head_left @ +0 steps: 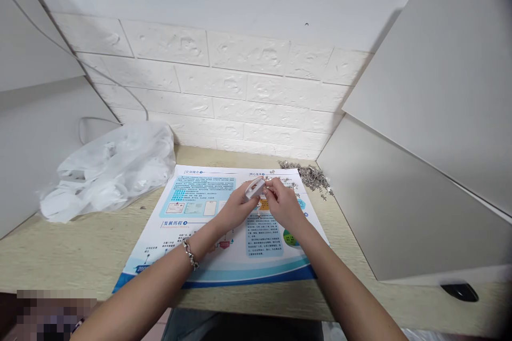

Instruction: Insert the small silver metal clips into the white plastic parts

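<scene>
Over the upper right part of a printed poster sheet [208,269], my left hand [234,206] is closed on a small white plastic piece [255,189] with an opening in its face. My right hand [286,203] meets it at the right end, thumb and fingertips pinched together. What those fingertips hold is too small to make out. Just below the hands, a tiny silver charm [259,214] shows against the sheet; whether it hangs or lies there I cannot tell. Several more small silver pieces [294,186] are scattered on the sheet beyond my right hand.
A heap of small silver metal pieces [312,176] lies at the back right of the wooden table [92,248]. On the left sits a translucent plastic bag [120,170] of white parts. White panels [400,197] flank both sides, and a brick-patterned wall [228,85] closes the back.
</scene>
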### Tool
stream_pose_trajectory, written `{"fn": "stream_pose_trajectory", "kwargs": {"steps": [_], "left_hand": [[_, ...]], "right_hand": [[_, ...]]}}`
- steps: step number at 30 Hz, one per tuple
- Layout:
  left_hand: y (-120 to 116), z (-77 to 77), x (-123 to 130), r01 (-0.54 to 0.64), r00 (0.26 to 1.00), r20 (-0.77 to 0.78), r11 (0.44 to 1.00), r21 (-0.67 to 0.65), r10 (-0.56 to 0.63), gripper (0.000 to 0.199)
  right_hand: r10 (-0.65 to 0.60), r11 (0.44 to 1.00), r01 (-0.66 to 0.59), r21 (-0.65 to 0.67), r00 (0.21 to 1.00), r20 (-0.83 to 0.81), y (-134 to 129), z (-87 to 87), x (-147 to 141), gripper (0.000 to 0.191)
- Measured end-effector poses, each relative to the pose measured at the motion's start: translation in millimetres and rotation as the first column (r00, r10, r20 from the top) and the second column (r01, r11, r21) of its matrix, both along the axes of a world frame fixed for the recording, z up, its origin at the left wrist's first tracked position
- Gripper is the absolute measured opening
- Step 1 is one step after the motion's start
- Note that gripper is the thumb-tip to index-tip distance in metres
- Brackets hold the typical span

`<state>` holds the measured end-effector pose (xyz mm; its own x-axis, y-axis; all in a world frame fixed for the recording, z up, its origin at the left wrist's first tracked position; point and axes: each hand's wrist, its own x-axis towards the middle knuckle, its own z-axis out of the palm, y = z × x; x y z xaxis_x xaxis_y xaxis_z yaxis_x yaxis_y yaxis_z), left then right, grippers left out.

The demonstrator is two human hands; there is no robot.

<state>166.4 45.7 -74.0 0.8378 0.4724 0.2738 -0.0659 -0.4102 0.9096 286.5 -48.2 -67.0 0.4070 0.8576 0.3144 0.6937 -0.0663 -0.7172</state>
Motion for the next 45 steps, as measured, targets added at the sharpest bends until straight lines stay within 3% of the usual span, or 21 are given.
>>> {"fn": "stream_pose_trajectory", "kwargs": {"steps": [13,20,33,45], "left_hand": [[-0.5,1.4,7.0,0.001,0.999,0.04,0.978,0.209,-0.009,0.03],[-1.0,3.6,6.2,-0.019,0.999,0.047,0.982,0.188,0.01,0.029],[1.8,5.3,7.4,-0.025,1.0,0.014,0.997,0.079,0.024,0.029],[-0.9,-1.7,15.4,-0.05,0.998,0.037,0.972,0.231,0.043,0.031]], "right_hand": [[-0.129,0.99,0.133,-0.053,0.989,0.071,2.6,-3.5,-13.3,0.017],[-0.136,0.99,0.137,-0.036,0.99,0.042,5.3,-4.9,-16.5,0.018],[-0.036,0.999,0.036,-0.012,0.999,-0.021,8.7,-2.2,-2.0,0.018],[-0.104,0.994,0.105,-0.043,0.994,0.021,6.1,-5.0,-5.9,0.018]]}}
